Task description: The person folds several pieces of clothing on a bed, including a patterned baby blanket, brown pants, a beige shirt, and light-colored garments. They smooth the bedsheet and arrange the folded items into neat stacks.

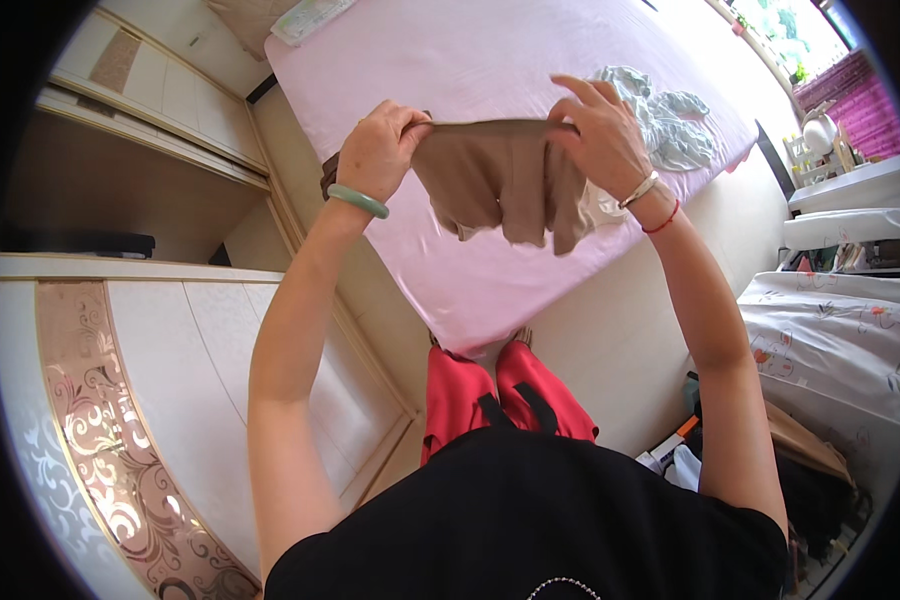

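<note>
A brown garment (480, 170) hangs stretched between my hands above the bed, its top edge pulled nearly straight and its lower part falling in loose folds. My left hand (375, 152) pinches one end of that edge; a green bangle circles the wrist. At the other end, my right hand (607, 140) grips with thumb and fingers, the index finger raised. Whether the garment is shorts or something else, I cannot tell. Beyond my right hand lies crumpled pale grey-green clothing (678, 125). Some white cloth (602, 205) shows on the bed just beside the garment.
The bed (410, 60) has a pink sheet and reaches close to my legs. To the left stands a wardrobe (170, 340) with an open compartment. On the right are a shelf (860, 190), a floral cloth cover (830, 330) and piled belongings (800, 460) low down.
</note>
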`<action>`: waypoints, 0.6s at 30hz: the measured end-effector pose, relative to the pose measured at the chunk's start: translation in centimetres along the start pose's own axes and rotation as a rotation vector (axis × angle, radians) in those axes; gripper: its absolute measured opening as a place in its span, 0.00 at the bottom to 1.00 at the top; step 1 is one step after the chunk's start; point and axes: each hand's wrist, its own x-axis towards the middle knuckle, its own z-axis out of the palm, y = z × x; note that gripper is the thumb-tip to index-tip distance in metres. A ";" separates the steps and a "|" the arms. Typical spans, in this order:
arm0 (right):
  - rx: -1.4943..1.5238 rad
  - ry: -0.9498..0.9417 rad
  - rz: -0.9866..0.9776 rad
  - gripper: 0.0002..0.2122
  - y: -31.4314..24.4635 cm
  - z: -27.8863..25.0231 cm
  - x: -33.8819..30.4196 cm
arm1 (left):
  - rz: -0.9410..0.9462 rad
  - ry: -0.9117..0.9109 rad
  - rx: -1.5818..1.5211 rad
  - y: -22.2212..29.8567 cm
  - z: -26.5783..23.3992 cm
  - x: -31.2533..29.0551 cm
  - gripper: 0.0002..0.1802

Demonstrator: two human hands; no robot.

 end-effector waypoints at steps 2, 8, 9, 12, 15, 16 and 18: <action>0.321 -0.207 0.294 0.08 -0.1 -1.2 0.7 | -0.111 0.008 -0.143 0.7 0.4 -0.1 0.08; 0.781 -0.221 0.533 0.12 -0.2 -2.3 0.8 | -0.408 0.054 -0.404 4.1 -0.1 0.8 0.09; 0.818 -0.238 0.537 0.13 -0.1 -2.3 0.8 | -0.457 0.052 -0.448 4.7 -0.1 0.8 0.09; 0.951 -0.320 0.524 0.17 -1.5 -1.4 1.8 | -0.380 0.066 -0.469 3.7 0.5 0.6 0.11; 0.974 -0.365 0.444 0.18 -4.4 0.6 3.4 | -0.304 -0.059 -0.592 3.3 1.2 0.5 0.13; 0.945 -0.378 0.417 0.18 -4.8 1.3 3.4 | -0.331 -0.085 -0.661 3.5 1.9 0.6 0.13; 0.820 -0.379 0.381 0.17 -5.2 2.7 4.0 | -0.386 -0.138 -0.779 3.5 1.9 0.6 0.14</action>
